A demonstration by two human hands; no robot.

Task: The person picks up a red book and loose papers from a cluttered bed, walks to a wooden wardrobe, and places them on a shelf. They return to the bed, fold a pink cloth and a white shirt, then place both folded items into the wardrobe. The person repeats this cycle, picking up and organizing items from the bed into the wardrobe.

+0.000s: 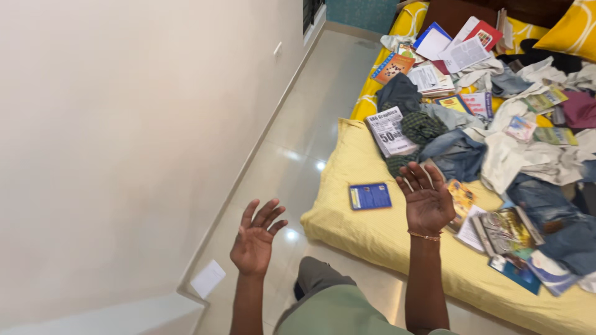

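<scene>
Going L to R: blank cream wall (124, 124) fills the left, a white paper slip (208, 278) on the floor tiles (298, 130) at its base. My left hand (256, 239) is raised over the floor, palm up, fingers spread, nothing in it. My right hand (427, 198) is the same, splayed and empty, thin bangle (424, 236) at the wrist, hovering over the near edge of the yellow mattress (366, 229). Closest thing: small blue book (370, 196) lying flat on the sheet, just left of the rt hand, not touched. Behind it, a newsprint booklet (389, 131) against a checked cloth. Right of the hand, a magazine (506, 229) and loose books. Jeans (456, 155), pale clothes and more books clutter the rest of the bed. Yellow pillow (574, 28) top rt corner.
</scene>
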